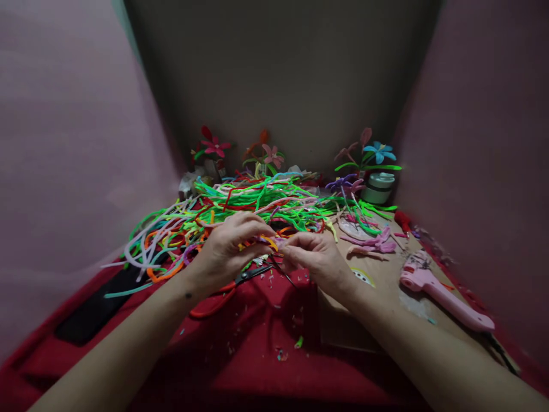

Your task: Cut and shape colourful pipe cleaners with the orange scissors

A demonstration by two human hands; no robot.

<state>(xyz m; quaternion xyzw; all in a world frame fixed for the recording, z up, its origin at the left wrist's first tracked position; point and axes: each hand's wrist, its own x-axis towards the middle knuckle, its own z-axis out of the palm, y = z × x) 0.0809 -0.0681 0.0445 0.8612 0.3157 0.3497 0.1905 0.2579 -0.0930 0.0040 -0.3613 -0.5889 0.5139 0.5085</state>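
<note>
My left hand (pixel 229 245) and my right hand (pixel 316 258) meet over the red cloth (pixel 257 349), fingers pinched together on a small piece of pipe cleaner (pixel 274 242) with orange and pale purple showing between them. Just behind the hands lies a big tangled heap of coloured pipe cleaners (pixel 257 206), mostly green, orange, white and pink. Scissors with red-orange handles (pixel 227 289) lie on the cloth under my left wrist.
A pink glue gun (pixel 441 292) rests on a brown board (pixel 386 280) at the right, beside pink petal pieces (pixel 373 243). Finished pipe-cleaner flowers (pixel 373 153) and a small round tin (pixel 378 187) stand at the back. A black flat object (pixel 98 309) lies at left. Pink walls close both sides.
</note>
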